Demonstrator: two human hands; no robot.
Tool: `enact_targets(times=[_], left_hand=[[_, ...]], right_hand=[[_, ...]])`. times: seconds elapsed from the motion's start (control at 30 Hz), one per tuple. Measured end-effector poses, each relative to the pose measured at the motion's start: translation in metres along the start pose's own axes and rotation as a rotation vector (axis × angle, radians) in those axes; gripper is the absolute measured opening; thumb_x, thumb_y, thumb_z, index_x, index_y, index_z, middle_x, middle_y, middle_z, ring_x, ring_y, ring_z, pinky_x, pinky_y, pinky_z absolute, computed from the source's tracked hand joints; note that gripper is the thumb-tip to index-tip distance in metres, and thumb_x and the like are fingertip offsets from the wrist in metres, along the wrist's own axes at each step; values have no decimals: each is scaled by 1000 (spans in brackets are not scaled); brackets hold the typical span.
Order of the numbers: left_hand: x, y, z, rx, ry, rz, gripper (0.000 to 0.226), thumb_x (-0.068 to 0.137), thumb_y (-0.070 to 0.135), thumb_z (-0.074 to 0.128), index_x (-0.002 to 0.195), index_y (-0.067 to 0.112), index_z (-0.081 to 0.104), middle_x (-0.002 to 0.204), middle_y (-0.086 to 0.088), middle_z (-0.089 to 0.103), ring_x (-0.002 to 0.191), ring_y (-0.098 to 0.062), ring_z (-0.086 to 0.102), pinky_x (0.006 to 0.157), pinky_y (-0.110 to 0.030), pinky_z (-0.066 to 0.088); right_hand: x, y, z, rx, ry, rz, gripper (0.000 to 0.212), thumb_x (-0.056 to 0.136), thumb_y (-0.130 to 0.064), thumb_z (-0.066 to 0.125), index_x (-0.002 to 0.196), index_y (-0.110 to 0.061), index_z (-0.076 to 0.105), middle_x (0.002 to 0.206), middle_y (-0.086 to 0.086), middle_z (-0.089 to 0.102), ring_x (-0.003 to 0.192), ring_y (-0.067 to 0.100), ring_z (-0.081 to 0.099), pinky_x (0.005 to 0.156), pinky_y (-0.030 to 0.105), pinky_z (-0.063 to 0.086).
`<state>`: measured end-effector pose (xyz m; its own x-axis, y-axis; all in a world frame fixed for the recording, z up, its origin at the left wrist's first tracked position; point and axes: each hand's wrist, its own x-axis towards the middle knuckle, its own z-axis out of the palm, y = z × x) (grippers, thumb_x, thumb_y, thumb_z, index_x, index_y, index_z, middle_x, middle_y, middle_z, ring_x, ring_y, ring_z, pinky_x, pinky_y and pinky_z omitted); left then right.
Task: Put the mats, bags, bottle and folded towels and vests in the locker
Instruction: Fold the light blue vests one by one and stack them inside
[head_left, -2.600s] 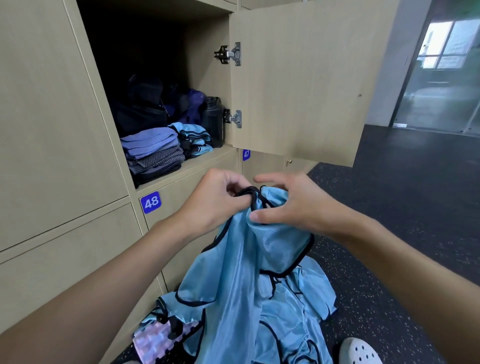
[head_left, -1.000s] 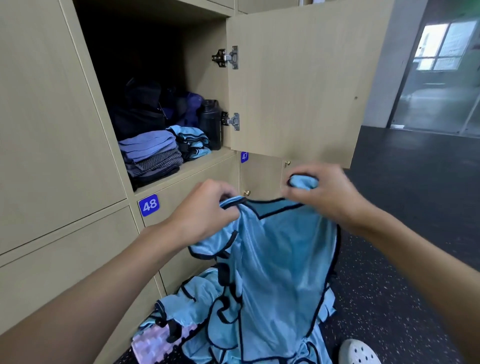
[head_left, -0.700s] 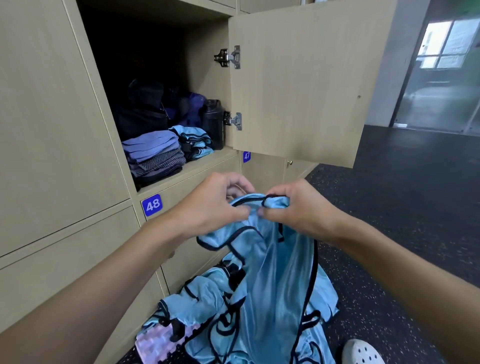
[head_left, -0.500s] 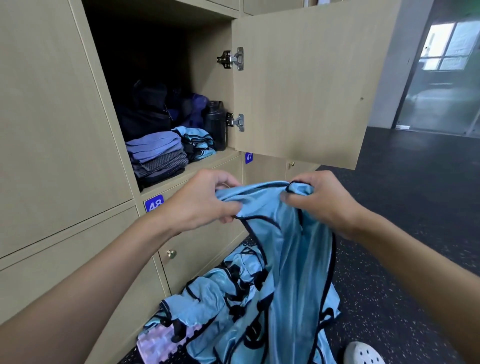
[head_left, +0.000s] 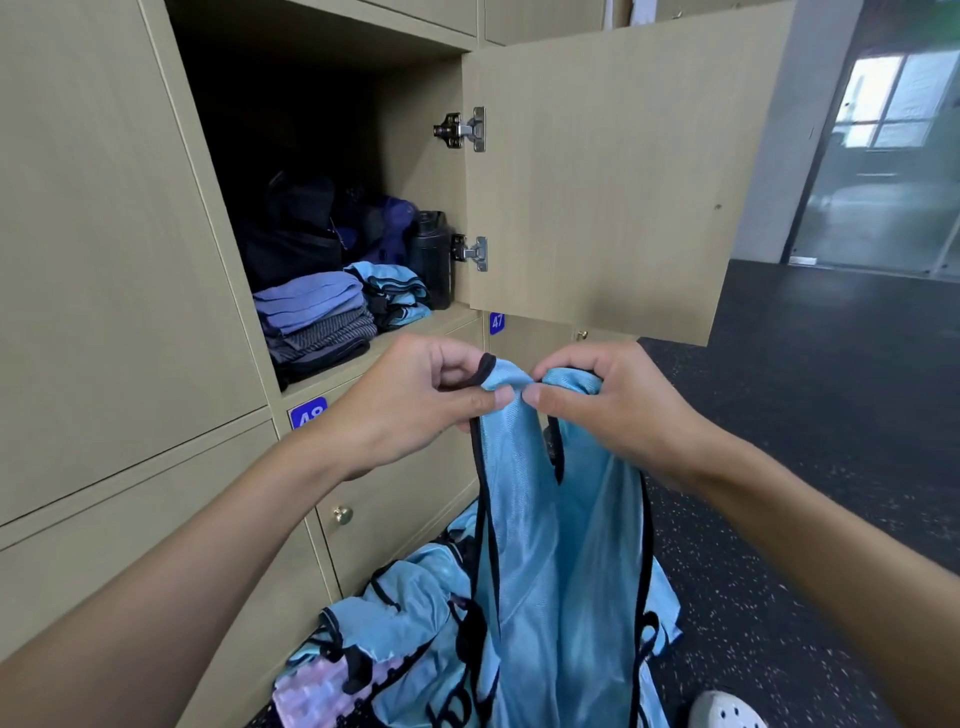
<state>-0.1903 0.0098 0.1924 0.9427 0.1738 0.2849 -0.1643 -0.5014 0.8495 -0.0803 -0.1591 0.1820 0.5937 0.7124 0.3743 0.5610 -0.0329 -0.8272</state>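
My left hand (head_left: 410, 410) and right hand (head_left: 613, 410) now meet, each pinching a shoulder strap of the blue vest (head_left: 561, 519); half a second ago they were spread apart. I judge the lengthwise fold made, stowing not yet begun. The vest hangs below the open locker (head_left: 410, 93). Inside, left to right: dark bags (head_left: 296, 239), folded towels (head_left: 311, 312), folded vests (head_left: 395, 288), bottle (head_left: 430, 257).

Blue vests (head_left: 410, 618) on dark floor (head_left: 831, 441)

One view: head-worn camera, facing forward and down. Close above my left hand (head_left: 410, 410) and right hand (head_left: 618, 415); locker (head_left: 413, 166) ahead-left.
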Motion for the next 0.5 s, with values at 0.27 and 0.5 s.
enact_targets(times=[0.27,0.5], left_hand=[[-1,-2,-3,-105,95,-24,21,100,14,54,107,-3,65,95,-12,72,86,-20,63,85,-43,51],[-3,4,0,-246,91,-39,26,100,18,50,116,1,63,109,-20,73,94,-23,67,94,-43,54]], right_hand=[[0,-1,-3,-5,71,4,11,89,-16,72,82,-11,64,62,-7,55,48,4,39,46,15,33],[-2,-5,-1,30,-49,-15,10,81,-17,79,81,-12,69,66,-10,65,58,2,56,57,18,47]])
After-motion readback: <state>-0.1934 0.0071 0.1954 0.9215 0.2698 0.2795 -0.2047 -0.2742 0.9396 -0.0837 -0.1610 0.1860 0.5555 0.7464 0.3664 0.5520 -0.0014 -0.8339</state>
